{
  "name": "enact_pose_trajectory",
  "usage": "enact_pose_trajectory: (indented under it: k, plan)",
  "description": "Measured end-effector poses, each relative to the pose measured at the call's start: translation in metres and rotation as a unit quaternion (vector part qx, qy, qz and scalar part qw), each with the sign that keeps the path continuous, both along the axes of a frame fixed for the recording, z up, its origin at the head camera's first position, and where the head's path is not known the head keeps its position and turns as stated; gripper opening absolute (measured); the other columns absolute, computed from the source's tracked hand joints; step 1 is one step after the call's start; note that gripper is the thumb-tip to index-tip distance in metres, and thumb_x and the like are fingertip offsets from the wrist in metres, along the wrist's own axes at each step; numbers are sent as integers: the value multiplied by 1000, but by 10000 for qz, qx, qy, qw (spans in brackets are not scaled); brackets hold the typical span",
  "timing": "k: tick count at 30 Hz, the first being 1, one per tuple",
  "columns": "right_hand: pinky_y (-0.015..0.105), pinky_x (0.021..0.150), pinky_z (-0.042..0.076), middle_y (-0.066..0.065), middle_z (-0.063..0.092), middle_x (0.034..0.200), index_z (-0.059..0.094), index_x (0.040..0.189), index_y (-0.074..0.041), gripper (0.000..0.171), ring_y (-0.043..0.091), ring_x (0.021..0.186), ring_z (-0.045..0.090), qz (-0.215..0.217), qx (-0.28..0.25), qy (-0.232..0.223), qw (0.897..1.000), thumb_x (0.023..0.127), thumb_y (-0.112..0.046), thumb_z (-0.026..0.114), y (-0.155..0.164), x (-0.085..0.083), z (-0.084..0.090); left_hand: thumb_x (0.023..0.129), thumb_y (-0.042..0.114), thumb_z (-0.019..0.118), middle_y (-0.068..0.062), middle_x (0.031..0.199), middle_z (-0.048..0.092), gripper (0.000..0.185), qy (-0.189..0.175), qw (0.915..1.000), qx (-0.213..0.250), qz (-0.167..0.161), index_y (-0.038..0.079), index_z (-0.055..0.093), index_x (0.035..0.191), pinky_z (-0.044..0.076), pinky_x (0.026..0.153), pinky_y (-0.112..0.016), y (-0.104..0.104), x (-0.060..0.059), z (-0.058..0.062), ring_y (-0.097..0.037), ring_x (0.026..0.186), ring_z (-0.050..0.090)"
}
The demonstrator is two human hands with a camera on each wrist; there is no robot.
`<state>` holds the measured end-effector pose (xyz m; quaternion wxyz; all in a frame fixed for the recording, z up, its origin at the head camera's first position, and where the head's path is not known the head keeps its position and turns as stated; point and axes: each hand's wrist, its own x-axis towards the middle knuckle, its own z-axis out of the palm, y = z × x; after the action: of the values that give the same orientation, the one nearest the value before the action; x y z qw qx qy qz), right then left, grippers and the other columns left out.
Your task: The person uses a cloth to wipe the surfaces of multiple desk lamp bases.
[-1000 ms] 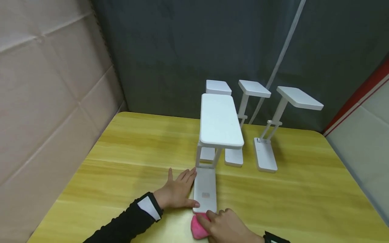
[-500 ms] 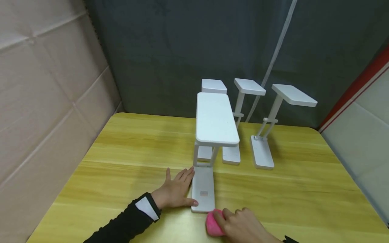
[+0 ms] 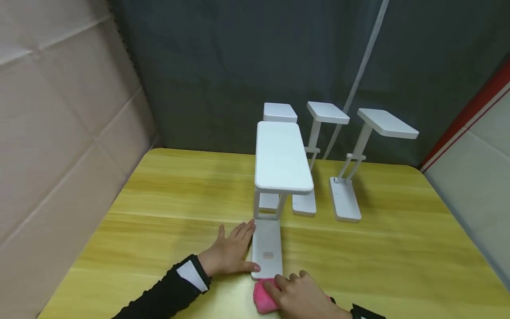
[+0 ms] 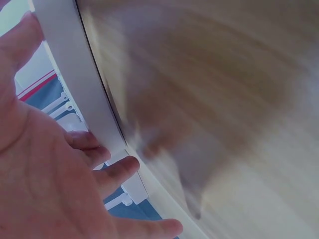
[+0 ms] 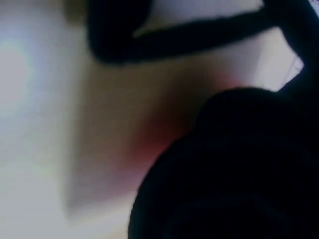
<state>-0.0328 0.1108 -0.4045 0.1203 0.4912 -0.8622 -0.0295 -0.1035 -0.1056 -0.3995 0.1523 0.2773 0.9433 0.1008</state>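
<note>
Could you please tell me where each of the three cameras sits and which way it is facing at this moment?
Head: worn on the head, looking forward and down at the wooden table; shows the left hand flat beside the nearest lamp's base, and the right hand on a pink cloth.
Left wrist: at the left hand, facing along its palm to that white base; blurred.
Right wrist: too blurred; only a dark shape and a pink tinge.
Shared: head and left wrist both show the left hand against the base.

Left hand steadies lamp base — right hand presses pink cloth (near end).
</note>
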Motion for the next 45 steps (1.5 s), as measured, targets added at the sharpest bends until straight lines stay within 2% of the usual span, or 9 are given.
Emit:
enact_pose_trajectory:
  k: [4, 8, 11, 14, 20, 26, 31, 39, 45]
  plan:
    - [22, 40, 29, -4, 58, 74, 67, 101, -15, 34, 9, 44, 46, -361, 45, -360, 9987, 75, -36, 73, 18, 2, 5, 82, 64, 59, -14, 157, 15, 101, 23, 10000, 62, -6, -1, 23, 149, 15, 99, -74, -3, -1, 4, -32, 141, 22]
    - [23, 39, 33, -3, 58, 74, 68, 107, -12, 41, 9, 43, 45, -588, -1, -633, 9963, 69, -25, 74, 36, 1, 9, 82, 65, 59, -15, 157, 15, 101, 67, 10000, 17, -24, -2, 23, 149, 14, 99, -74, -3, -1, 7, -33, 141, 20]
    - [23, 40, 34, -1, 58, 76, 67, 113, -9, 47, 8, 45, 44, -826, -201, -760, 9935, 68, -22, 73, 54, -1, 12, 82, 65, 58, -17, 156, 18, 100, 287, 9993, -189, -166, -3, 26, 148, 17, 103, -69, 0, 3, 7, -32, 141, 20]
    - [24, 41, 34, -3, 57, 78, 66, 114, -7, 50, 5, 47, 41, -1298, -560, -686, 9876, 67, -21, 72, 74, -3, 16, 84, 59, 60, -19, 154, 23, 94, 592, 9964, -317, -516, -4, 30, 146, 20, 109, -58, 6, 7, 9, -31, 141, 20]
    - [26, 41, 34, -4, 56, 78, 65, 116, -8, 53, 3, 46, 38, -2197, -670, -423, 9724, 65, -23, 74, 104, -10, 20, 85, 48, 67, -21, 151, 28, 84, 845, 9903, -65, -1103, -5, 37, 143, 21, 112, -45, 19, 8, 10, -31, 141, 23]
    - [25, 40, 33, -4, 58, 80, 66, 116, -8, 53, 3, 47, 37, -2505, -495, -468, 9657, 67, -27, 74, 114, -11, 23, 83, 59, 60, -23, 150, 30, 90, 1074, 9860, -395, -1214, -7, 38, 142, 23, 111, -46, 20, 8, 0, -34, 139, 25]
    - [25, 40, 32, -4, 59, 81, 64, 118, -8, 53, 2, 47, 34, -2570, -408, -718, 9629, 69, -26, 74, 113, -15, 26, 83, 60, 58, -22, 150, 29, 90, 1197, 9846, -540, -1156, -5, 39, 142, 22, 112, -46, 8, 10, 0, -32, 140, 25]
    - [23, 39, 29, -6, 57, 79, 64, 117, -9, 50, 2, 46, 32, -2619, -556, -734, 9607, 71, -25, 73, 108, -13, 24, 81, 53, 64, -26, 150, 27, 91, 795, 9927, -63, -901, -10, 37, 141, 15, 111, -55, -28, 6, 5, -35, 140, 24]
    - [23, 39, 29, -7, 55, 76, 65, 116, -9, 50, 1, 46, 31, -2629, -665, -647, 9603, 70, -25, 74, 109, -7, 20, 81, 45, 69, -23, 153, 22, 91, 313, 9970, 137, -688, -9, 31, 144, 4, 107, -65, -58, -12, 8, -34, 141, 20]
